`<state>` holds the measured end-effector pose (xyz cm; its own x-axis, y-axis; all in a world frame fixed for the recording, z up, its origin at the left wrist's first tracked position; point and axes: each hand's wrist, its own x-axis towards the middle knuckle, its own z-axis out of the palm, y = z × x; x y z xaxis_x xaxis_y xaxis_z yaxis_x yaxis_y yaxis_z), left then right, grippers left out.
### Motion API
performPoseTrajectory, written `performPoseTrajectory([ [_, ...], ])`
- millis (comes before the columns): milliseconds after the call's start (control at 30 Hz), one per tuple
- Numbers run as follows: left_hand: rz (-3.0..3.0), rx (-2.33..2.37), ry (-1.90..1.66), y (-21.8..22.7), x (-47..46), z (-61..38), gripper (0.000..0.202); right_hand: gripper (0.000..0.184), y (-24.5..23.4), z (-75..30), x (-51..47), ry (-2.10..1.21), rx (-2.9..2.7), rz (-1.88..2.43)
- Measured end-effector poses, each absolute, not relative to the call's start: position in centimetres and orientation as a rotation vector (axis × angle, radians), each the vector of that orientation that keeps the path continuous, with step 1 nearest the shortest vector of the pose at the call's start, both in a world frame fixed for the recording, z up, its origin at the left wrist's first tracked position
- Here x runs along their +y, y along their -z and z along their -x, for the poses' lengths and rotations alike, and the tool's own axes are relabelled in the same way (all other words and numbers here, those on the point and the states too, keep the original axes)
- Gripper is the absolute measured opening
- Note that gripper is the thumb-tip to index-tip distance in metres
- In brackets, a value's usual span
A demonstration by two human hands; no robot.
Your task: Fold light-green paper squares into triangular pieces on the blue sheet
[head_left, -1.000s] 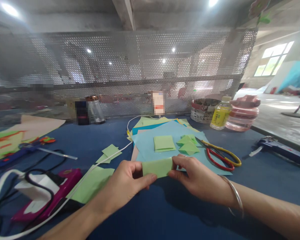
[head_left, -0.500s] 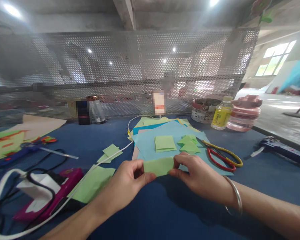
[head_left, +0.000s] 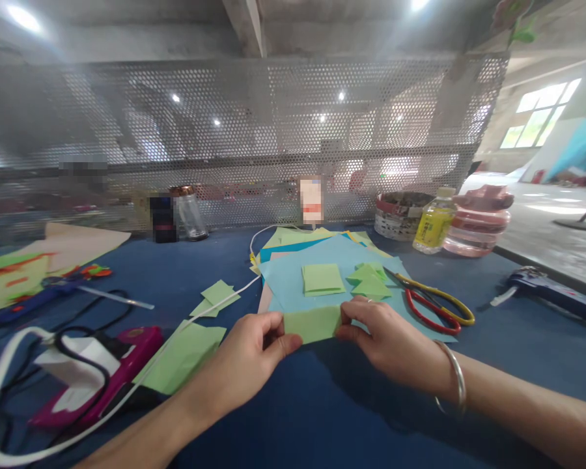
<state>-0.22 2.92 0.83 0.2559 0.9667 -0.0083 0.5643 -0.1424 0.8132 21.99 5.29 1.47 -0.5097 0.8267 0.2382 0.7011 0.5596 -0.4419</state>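
A small strip of light green paper (head_left: 315, 324) is stretched between my two hands, just above the blue table. My left hand (head_left: 256, 348) pinches its left end between thumb and fingers. At the right end, my right hand (head_left: 378, 335), with a silver bangle on the wrist, pinches it too. Just beyond lies a folded green paper square (head_left: 322, 279) on light blue sheets (head_left: 293, 254). Cut green paper triangles (head_left: 371, 281) lie beside it. Scissors (head_left: 434, 306) with red and yellow handles rest to the right, partly on the blue sheet.
Left are a magenta power strip (head_left: 141, 345) with white and black cables, loose green paper (head_left: 188, 355) and small green squares (head_left: 219, 296). A glue gun (head_left: 557, 296) lies right. Behind stand a yellow-labelled bottle (head_left: 432, 225), a pink jug (head_left: 478, 221) and a perforated metal screen (head_left: 273, 130).
Both hands keep their pinch on the green paper. The right hand's thumb and fingertips have shifted very slightly right; everything else looks the same.
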Motion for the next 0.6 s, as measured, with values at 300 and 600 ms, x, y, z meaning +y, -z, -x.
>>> performPoseTrajectory([
  [300,-1.797,1.318,-0.692,-0.44,2.83,-0.04,0.028,0.021,-1.72,-21.85,5.0,-0.537,-2.235,1.082],
  [600,-1.751,1.223,-0.691,-0.18,2.86,0.06,0.032,0.007,-1.22,-21.82,5.25,-0.584,-2.168,1.097],
])
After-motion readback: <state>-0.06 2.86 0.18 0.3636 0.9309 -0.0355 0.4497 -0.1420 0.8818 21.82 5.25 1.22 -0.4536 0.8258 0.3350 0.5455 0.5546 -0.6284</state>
